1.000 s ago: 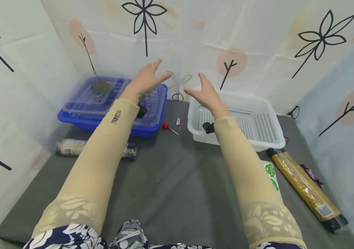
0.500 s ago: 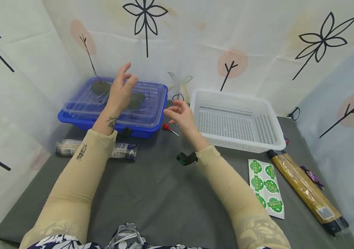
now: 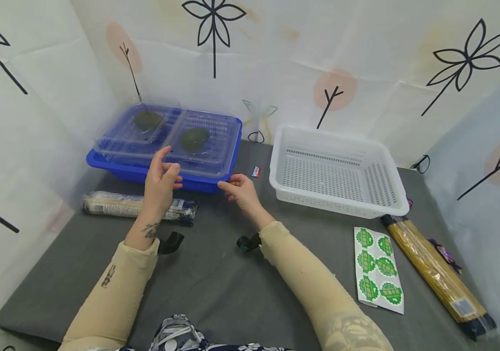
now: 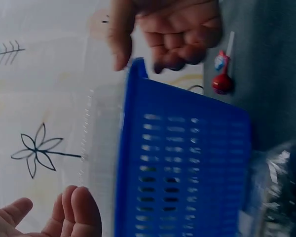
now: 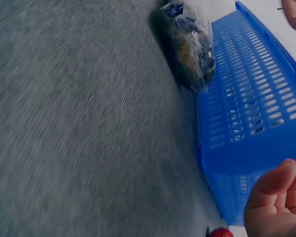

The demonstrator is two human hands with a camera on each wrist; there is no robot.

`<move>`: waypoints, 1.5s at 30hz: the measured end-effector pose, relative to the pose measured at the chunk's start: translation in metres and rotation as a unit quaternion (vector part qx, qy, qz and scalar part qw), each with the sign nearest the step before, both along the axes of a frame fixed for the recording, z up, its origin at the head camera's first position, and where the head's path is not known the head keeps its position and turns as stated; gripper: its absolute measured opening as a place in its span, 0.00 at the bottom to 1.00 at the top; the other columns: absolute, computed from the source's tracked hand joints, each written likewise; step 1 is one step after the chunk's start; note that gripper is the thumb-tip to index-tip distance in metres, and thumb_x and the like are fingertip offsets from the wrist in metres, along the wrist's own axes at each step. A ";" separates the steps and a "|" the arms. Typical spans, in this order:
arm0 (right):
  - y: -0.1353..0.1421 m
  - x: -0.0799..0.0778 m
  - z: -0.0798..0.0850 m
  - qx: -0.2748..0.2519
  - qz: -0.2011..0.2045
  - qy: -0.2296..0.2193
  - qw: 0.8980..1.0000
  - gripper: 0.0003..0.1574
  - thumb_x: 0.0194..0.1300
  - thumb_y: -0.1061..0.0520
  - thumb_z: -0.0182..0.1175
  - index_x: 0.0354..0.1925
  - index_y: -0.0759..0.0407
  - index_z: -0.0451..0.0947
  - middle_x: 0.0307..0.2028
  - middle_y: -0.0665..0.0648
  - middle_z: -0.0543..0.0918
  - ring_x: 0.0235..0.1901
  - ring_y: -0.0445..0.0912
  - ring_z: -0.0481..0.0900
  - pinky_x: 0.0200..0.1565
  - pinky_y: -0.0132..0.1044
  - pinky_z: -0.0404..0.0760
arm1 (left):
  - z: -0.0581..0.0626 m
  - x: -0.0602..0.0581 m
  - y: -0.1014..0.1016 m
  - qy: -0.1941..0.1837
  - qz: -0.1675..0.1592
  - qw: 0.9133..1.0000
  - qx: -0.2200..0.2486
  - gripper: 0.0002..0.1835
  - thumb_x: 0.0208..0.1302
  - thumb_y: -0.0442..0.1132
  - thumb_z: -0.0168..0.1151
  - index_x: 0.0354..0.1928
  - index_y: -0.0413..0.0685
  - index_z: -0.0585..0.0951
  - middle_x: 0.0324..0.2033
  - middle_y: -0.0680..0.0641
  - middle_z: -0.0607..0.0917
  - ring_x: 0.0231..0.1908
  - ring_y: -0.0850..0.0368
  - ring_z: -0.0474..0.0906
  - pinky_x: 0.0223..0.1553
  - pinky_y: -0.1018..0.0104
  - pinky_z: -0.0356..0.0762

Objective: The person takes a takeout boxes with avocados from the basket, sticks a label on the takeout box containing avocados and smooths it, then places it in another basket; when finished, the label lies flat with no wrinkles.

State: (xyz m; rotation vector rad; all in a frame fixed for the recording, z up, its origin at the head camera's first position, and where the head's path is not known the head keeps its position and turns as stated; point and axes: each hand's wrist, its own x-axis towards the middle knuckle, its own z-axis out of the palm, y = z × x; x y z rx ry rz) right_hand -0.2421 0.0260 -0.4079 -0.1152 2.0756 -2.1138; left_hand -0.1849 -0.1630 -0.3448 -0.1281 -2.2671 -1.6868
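A blue plastic basket (image 3: pixel 162 179) stands at the back left, a clear two-part plastic lid (image 3: pixel 214 165) on its top. Two dark olive oval shapes (image 3: pixel 194 140) show through the lid. My left hand (image 3: pixel 159 187) hovers before the basket's front side, fingers loosely spread and holding nothing. At the front right corner is my right hand (image 3: pixel 243 195), its fingers loosely bent beside the rim; in the left wrist view thumb and fingers (image 4: pixel 172 29) appear slightly apart from the corner. A red lollipop (image 4: pixel 222 83) lies near that corner, hidden in the head view.
A white basket (image 3: pixel 337 202) stands right of the blue one, with a small red-blue wrapped candy (image 3: pixel 256 171) between. A clear-wrapped pale pack (image 3: pixel 115 204) lies in front left. Rightward are a green sticker sheet (image 3: pixel 379 270), a long yellow spaghetti pack (image 3: pixel 436 273) and purple-wrapped candy (image 3: pixel 446 255).
Both hands have come down and toward the body. The right hand has moved left from the white basket to the blue basket's corner; the left hand has withdrawn from above the lid.
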 end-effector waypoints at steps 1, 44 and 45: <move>-0.001 0.000 -0.001 -0.001 -0.002 0.003 1.000 0.19 0.50 0.57 0.63 0.38 0.66 0.69 0.23 0.50 0.75 0.26 0.52 0.74 0.23 0.33 0.73 | -0.004 0.001 -0.001 -0.008 0.015 1.000 -0.015 0.29 0.62 0.53 0.43 0.64 0.60 0.53 0.40 0.43 0.71 0.32 0.50 0.72 0.33 0.61 0.75; -0.013 0.000 0.001 0.007 -0.010 0.002 1.000 0.12 0.54 0.59 0.60 0.35 0.62 0.68 0.21 0.50 0.74 0.21 0.39 0.72 0.22 0.32 0.72 | -0.014 -0.047 -0.014 -0.057 0.146 0.986 -0.048 0.32 0.52 0.64 0.50 0.60 0.65 0.62 0.24 0.38 0.68 0.21 0.45 0.77 0.21 0.60 0.73; -0.013 0.000 0.001 0.008 -0.011 0.002 1.000 0.12 0.54 0.58 0.60 0.35 0.62 0.68 0.21 0.50 0.74 0.21 0.39 0.72 0.22 0.32 0.72 | -0.015 -0.048 -0.012 -0.050 0.155 0.986 -0.024 0.31 0.52 0.62 0.52 0.59 0.65 0.64 0.18 0.40 0.65 0.15 0.47 0.75 0.17 0.62 0.73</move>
